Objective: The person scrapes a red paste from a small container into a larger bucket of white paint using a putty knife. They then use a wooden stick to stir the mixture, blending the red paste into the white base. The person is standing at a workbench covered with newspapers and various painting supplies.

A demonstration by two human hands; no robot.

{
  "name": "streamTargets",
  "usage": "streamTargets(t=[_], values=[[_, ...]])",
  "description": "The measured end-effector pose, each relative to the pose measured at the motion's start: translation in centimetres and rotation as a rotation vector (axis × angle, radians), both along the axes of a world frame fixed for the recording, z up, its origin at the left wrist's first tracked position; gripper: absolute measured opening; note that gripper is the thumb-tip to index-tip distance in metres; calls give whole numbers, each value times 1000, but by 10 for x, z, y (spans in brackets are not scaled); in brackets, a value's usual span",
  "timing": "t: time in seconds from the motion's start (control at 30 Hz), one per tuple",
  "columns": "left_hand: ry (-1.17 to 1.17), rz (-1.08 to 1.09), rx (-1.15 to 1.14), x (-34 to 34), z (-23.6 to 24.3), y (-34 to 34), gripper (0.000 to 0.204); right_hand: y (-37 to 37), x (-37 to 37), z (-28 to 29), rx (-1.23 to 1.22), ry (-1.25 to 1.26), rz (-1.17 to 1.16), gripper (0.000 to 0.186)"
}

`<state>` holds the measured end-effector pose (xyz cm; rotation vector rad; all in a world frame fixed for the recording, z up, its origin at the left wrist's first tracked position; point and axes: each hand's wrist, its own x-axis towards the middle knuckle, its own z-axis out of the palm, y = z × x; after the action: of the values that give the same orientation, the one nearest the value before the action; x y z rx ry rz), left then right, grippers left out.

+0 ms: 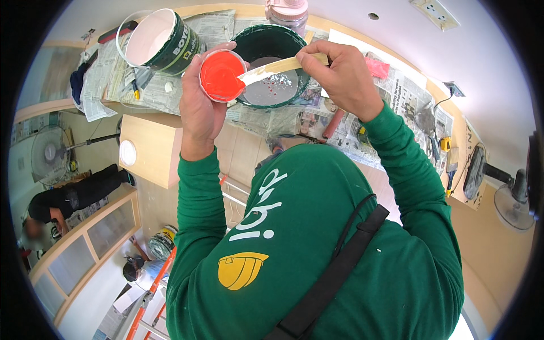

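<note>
My left hand (199, 122) is wrapped round a small round tub of bright red-orange paint (220, 73), its open top facing me. Between the thumb and fingers of my right hand (344, 76) is a flat wooden stirring stick (283, 65). White paint coats the stick's far end, which touches the red paint at the tub's right edge. Just beyond and below both hands stands a dark green bucket (249, 42), with grey paint in it and small red specks on the surface. Left of it, a tilted green paint pail (184, 51) has a whitish inside.
Newspaper (164, 90) covers the worktop. A pink-lidded bottle (288, 16) stands behind the bucket. To the right lie a pink block (377, 68) and a paintbrush (451, 169). An orange ladder (139, 317) and two other people (73, 195) are at lower left.
</note>
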<state>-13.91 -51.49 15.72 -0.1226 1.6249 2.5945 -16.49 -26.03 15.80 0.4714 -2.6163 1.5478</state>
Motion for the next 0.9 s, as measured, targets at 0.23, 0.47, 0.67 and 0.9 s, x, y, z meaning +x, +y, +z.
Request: streamTargets(t=[0.23,0.47,0.67,0.9], values=[[51,71,-2,-3,-4,5,61,-9,11,-5,-63,-303,-60,31],[63,25,18,-6,-6,6,60,-19,14,-10,-207,-412,-69,32],[103,33,-10,-5,-4,13,59,-28,16,1,-323,-529,-70,30],[121,78,35,-4,-5,14,57,-35,15,6,-686,-805,-21,29]])
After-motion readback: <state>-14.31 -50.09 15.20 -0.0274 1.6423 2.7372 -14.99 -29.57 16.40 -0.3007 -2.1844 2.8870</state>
